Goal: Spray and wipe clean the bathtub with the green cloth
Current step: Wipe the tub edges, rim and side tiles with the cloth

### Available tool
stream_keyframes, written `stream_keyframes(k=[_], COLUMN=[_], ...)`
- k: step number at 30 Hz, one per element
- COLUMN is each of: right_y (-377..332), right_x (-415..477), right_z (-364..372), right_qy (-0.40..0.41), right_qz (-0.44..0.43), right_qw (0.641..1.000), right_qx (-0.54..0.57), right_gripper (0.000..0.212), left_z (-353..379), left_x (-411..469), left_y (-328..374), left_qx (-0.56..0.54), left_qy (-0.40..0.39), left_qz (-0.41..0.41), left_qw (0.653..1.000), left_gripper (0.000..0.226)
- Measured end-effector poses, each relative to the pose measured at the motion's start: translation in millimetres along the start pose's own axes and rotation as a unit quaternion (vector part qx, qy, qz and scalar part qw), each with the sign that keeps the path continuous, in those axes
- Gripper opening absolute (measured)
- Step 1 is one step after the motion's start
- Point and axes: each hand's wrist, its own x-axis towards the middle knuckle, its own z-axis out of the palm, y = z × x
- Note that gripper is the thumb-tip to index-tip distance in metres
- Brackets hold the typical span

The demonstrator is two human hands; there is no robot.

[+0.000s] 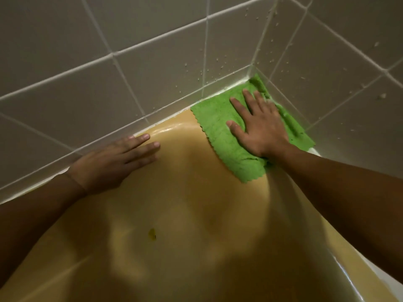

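The yellow bathtub fills the lower part of the head view, and its rim meets the tiled walls. A green cloth lies spread flat over the tub's far right corner rim. My right hand presses flat on the cloth with fingers straight and spread, pointing toward the corner. My left hand rests flat on the tub's rim at the left, fingers straight, holding nothing. No spray bottle is in view.
Grey wall tiles with white grout rise behind the tub, and droplets speckle them near the corner. A small dark spot sits on the tub's inner slope. A glossy rim edge runs along the lower right.
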Motion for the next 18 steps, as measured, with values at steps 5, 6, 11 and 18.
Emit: stream_keyframes(k=[5, 6, 11, 18], right_y=[-11.2, -11.8, -12.8, -26.2], right_x=[-40.2, -43.0, -35.0, 18.0], right_z=[3.9, 4.0, 4.2, 3.7], right_qy=[0.003, 0.005, 0.006, 0.030], right_qz=[0.027, 0.032, 0.061, 0.102], right_qw=[1.000, 0.999, 0.998, 0.994], right_qx=[0.010, 0.011, 0.010, 0.031], right_gripper=[0.073, 0.073, 0.077, 0.086], left_z=[-9.0, -10.0, -9.9, -5.9], left_x=[-2.2, -2.3, -1.9, -1.3], left_y=[1.7, 2.0, 1.5, 1.5], left_qx=[0.036, 0.042, 0.063, 0.051], left_qy=[-0.031, -0.036, -0.043, -0.031], left_qz=[0.010, 0.013, 0.024, 0.018], left_qw=[0.999, 0.998, 0.997, 0.998], left_gripper=[0.073, 0.075, 0.082, 0.100])
